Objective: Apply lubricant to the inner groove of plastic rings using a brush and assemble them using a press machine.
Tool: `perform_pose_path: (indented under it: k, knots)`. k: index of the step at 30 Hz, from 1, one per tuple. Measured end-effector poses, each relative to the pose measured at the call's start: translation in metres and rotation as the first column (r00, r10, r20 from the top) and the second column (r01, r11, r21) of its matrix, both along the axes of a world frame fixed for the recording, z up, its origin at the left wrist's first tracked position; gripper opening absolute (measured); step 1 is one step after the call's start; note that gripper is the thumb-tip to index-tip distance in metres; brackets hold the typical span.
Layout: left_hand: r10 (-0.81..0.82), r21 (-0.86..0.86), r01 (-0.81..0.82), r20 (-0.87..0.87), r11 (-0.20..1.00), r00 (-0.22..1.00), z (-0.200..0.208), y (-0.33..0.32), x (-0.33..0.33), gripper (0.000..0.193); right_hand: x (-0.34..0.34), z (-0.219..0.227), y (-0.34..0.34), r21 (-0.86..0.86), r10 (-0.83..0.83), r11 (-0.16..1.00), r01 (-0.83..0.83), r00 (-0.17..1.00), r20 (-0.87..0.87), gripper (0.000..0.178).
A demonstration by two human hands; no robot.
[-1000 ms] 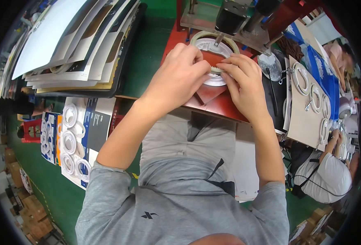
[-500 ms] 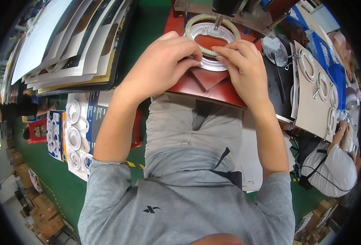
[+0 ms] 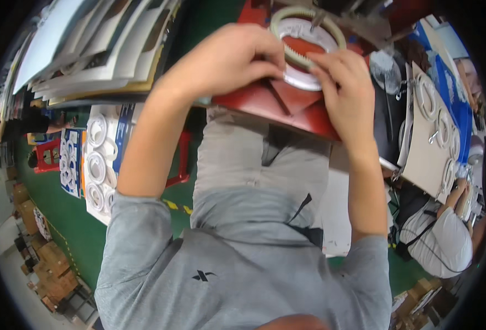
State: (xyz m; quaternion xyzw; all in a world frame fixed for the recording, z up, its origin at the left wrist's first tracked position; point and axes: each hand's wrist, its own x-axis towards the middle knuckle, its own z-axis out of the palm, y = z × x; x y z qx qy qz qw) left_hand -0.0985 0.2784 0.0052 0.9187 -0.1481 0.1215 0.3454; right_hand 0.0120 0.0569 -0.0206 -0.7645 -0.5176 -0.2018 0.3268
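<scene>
A cream ring with small teeth along its inner edge lies over a white ring-shaped part on a red work surface. My left hand is at the near left edge of the rings, thumb and forefinger closed together; whatever they pinch is hidden. My right hand grips the near side of the toothed ring between thumb and fingers. A metal rod reaches down to the far part of the rings. Some blur covers both hands.
Upright boards and sheets crowd the left. White rings lie on a board lower left, by a red stool. Rightward are a clear plastic-wrapped item and a beige board with white rings. Another person sits at right.
The view has shifted, so the rings and both hands appear higher and the rings farther right. My left fingertips sit slightly farther left along the rings; the right hand stays at the toothed ring.
</scene>
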Motion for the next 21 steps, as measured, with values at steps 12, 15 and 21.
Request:
perform_pose_path:
  k: [12,15,21]
  knots:
    - [0.224,0.167,-0.308,0.392,0.937,0.892,-0.024,-0.034,-0.034,0.018,-0.003,0.001,0.002,0.009,0.030,1.000,-0.030,0.999,-0.030,0.019]
    - [0.234,0.097,-0.284,0.349,0.954,0.907,-0.026,-0.032,-0.028,0.015,-0.003,0.002,0.002,-0.013,0.041,0.999,-0.041,0.999,0.005,0.019]
    - [0.263,0.021,-0.302,0.439,0.953,0.859,-0.039,-0.031,-0.025,0.015,-0.006,0.003,0.007,-0.007,0.052,0.999,-0.052,0.998,0.044,0.019]
